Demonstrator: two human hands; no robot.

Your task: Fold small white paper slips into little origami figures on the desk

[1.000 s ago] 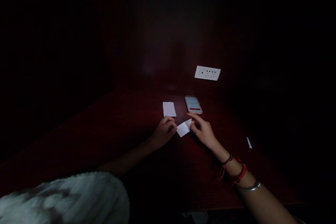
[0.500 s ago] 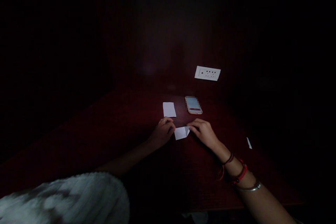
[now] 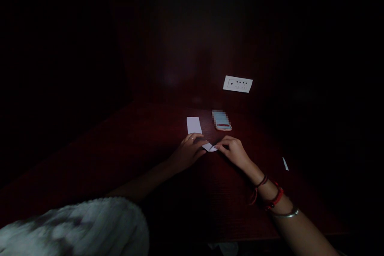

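Note:
A small piece of white paper (image 3: 208,147) lies on the dark red table between my two hands, its right part folded up. My right hand (image 3: 232,150) pinches the paper's right end between thumb and fingertips. From the left, my left hand (image 3: 189,151) reaches over the paper with fingers and thumb apart, its fingertips at the paper's left side and covering part of it. Just beyond my left hand lies a second white sheet of paper (image 3: 194,125), flat on the table.
A phone (image 3: 222,120) with a lit screen lies beyond my right hand. On the back wall is a white socket panel (image 3: 238,84). A thin white paper strip (image 3: 285,164) rests on the table (image 3: 246,224) at the right. The surroundings are very dark.
My left hand has let go of the paper's left edge and slid right over it with fingers spread. The paper has turned and shows less; my right hand still pinches its right end.

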